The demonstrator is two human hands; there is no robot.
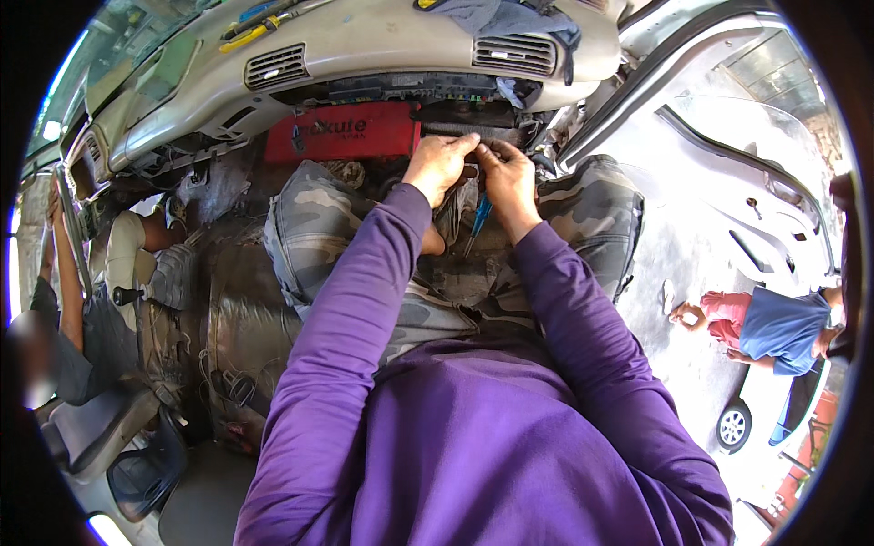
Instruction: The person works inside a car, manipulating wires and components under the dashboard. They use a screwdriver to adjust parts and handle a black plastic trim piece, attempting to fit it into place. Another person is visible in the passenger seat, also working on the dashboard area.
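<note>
Both your left hand (439, 164) and right hand (506, 175) pinch the wiring (473, 146); the blue screwdriver (479, 217) beneath your right hand could slip down.

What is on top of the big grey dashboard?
On the dashboard lie tools with yellow and blue handles and a dark blue cloth. Whatever sits beneath the cloth is covered.

A thin tool with a blue handle (479, 216) hangs slanted below the right hand (506, 177), its tip pointing down toward the lap. Both hands meet at a small dark part (473, 146) (too hidden to identify) under the dashboard, with the left hand (440, 164) touching it.
</note>
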